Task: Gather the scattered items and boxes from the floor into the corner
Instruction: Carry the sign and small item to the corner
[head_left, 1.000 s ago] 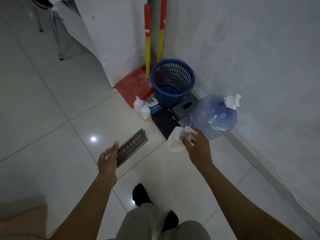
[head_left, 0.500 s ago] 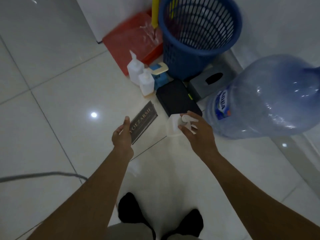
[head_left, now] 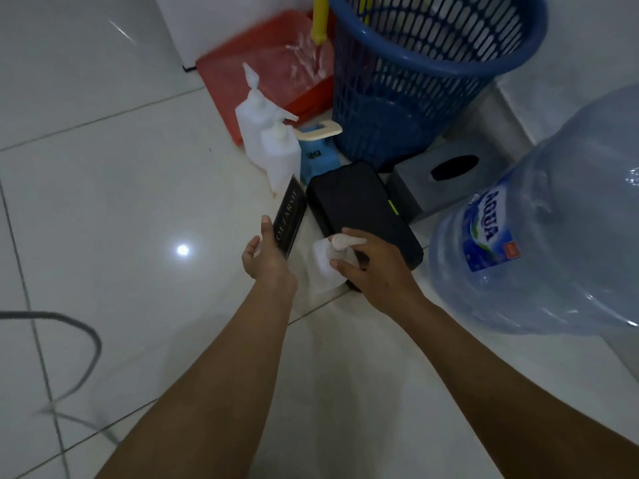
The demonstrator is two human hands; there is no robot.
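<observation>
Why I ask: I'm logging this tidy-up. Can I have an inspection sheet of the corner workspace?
Surface: glossy white tiled floor, one light glare.
Job's things: dark lettered box beside black case; white pump bottle at the case's near end.
Clutter: tall white bottle, shorter white bottle, blue basket, red dustpan, grey tissue box, water jug.
Grippers: left hand touches the box's near end, grip hidden; right hand grips the pump bottle's top.
Cables: grey cable, blurred, curves across the floor at left.
Surroundings: white wall right of the basket.

Dim, bluish — floor (head_left: pixel 103 202) glare, motion blur
</observation>
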